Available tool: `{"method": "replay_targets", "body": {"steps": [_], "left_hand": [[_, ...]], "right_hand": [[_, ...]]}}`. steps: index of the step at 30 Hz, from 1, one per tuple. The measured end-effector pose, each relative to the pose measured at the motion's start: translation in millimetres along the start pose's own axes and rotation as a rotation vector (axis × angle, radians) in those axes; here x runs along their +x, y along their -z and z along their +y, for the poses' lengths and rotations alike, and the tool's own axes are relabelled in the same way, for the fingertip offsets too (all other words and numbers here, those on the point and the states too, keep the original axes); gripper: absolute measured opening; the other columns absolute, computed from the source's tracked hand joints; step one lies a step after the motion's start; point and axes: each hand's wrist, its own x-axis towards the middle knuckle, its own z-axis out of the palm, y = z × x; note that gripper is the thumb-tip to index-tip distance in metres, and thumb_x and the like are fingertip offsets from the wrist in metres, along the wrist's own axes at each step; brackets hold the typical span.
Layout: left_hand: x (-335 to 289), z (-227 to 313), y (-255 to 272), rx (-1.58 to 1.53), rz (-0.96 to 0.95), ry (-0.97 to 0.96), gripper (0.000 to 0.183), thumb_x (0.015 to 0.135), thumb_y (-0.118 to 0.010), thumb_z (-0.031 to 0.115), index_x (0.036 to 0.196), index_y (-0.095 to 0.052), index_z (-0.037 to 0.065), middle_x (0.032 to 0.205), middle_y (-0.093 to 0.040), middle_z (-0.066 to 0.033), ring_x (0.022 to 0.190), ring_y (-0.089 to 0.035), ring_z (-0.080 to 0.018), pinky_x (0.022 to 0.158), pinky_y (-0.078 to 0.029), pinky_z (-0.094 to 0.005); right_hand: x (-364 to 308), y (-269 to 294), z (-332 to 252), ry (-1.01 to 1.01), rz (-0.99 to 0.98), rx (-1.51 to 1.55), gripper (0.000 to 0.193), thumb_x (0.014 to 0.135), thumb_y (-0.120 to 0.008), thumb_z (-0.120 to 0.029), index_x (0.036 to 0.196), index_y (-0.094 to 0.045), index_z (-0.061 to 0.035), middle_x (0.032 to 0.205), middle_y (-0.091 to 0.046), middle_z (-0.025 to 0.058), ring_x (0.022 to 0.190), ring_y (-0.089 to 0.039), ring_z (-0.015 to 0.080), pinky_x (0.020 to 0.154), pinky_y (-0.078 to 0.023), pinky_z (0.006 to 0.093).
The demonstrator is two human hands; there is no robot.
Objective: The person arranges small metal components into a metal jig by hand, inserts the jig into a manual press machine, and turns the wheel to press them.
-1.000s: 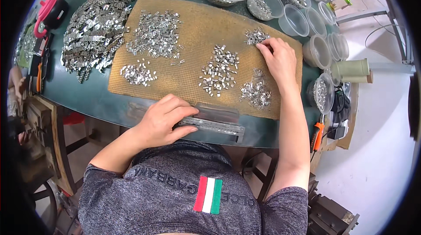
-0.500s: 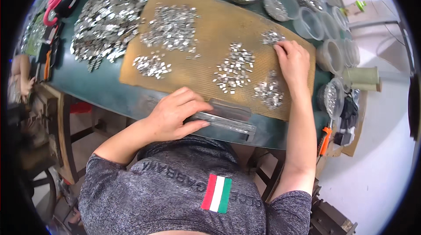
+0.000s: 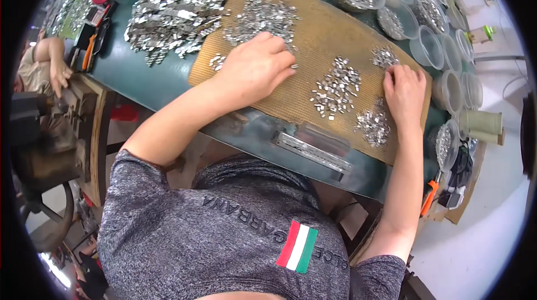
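Left hand [image 3: 254, 68]: centre-left of frame, over the brown mat [image 3: 324, 26], fingers curled; whether they grip anything cannot be determined. It partly covers the upper-left pile [image 3: 260, 17] of small metal pieces. Right hand [image 3: 404, 95]: right of frame, fingers bent and nearly closed, fingertips just below the upper-right pile [image 3: 385, 56]; contents, if any, not discernible. Metal bar [image 3: 313, 151]: lower centre, near the table edge, apart from both hands.

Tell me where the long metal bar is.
In the head view, the metal bar lies right of centre on the green table, between its near edge and the tan mat.
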Motion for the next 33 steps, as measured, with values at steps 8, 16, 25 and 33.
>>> {"method": "replay_targets", "body": {"steps": [8, 16, 25, 33], "left_hand": [[14, 5, -8, 0.056, -0.092, -0.004, 0.015, 0.084, -0.073, 0.016, 0.089, -0.062, 0.007, 0.091, -0.059, -0.0069, 0.093, -0.059, -0.0287, 0.079, -0.054, -0.0406], [17, 2, -21, 0.019, -0.104, -0.037, 0.013, 0.086, -0.068, 0.013, 0.09, -0.059, 0.006, 0.089, -0.059, -0.0111, 0.094, -0.059, -0.0328, 0.081, -0.05, -0.0432], [-8, 18, -5, -0.273, -0.057, 0.163, 0.015, 0.094, -0.069, 0.01, 0.106, -0.065, 0.002, 0.089, -0.068, -0.0083, 0.082, -0.067, -0.0203, 0.074, -0.052, -0.031], [-33, 40, -6, -0.498, -0.06, 0.217, 0.013, 0.094, -0.071, 0.009, 0.104, -0.071, 0.001, 0.096, -0.072, -0.0065, 0.089, -0.069, -0.0159, 0.078, -0.053, -0.0273]], "right_hand": [[-18, 8, -1, -0.06, 0.022, 0.067, 0.008, 0.092, -0.068, -0.019, 0.094, -0.073, -0.0131, 0.089, -0.067, 0.0044, 0.094, -0.065, 0.0255, 0.106, -0.04, 0.0555], [-25, 4, 3, -0.087, -0.03, 0.094, 0.011, 0.093, -0.066, -0.021, 0.093, -0.069, -0.0109, 0.091, -0.067, 0.007, 0.096, -0.065, 0.0288, 0.104, -0.04, 0.0543], [-90, 74, -67, -0.083, -0.073, 0.556, 0.012, 0.087, -0.07, -0.005, 0.098, -0.065, -0.0054, 0.098, -0.069, 0.0113, 0.098, -0.066, 0.0329, 0.094, -0.049, 0.0435], [-142, 81, -108, -0.133, -0.201, 0.663, 0.014, 0.086, -0.072, -0.003, 0.098, -0.064, -0.0062, 0.106, -0.072, 0.0068, 0.114, -0.067, 0.0286, 0.111, -0.041, 0.0491]]}}
